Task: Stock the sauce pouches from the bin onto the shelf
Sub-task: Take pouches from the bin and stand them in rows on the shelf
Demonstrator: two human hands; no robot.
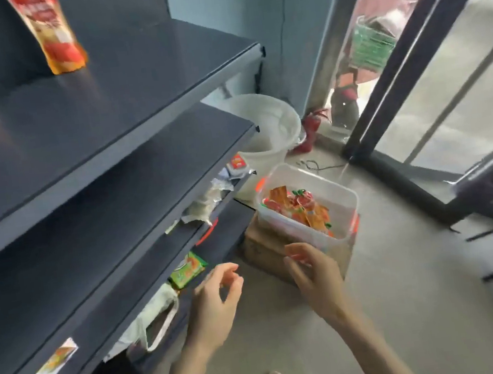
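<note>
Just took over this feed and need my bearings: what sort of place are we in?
Probably a small shop. Dark retail shelving holds upright sauce pouches, a clear bin of more pouches sits on a cardboard box on the floor, and a glass door stands at right.

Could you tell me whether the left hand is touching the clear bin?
Apart. The head view shows the left hand hovering short of the bin, with cardboard box and floor visible between them.

Print on the standing sauce pouches (48,34) and on those in the bin (287,228) is blurred; no wording, brand or number legible.
</note>
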